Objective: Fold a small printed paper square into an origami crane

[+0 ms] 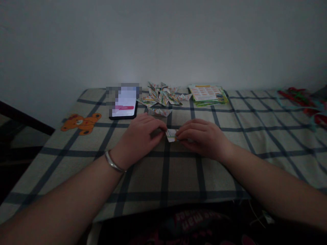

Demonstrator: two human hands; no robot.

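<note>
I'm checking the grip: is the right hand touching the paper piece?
Touching: the head view shows the right hand pinching the paper piece by its right end.

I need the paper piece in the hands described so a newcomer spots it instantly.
On the checked cloth, find the left hand with a silvery bangle and the right hand facing it. Between them sits a small printed paper piece. Unlike the heap of folded pieces and the lone folded piece beyond, it alone is held.
</note>
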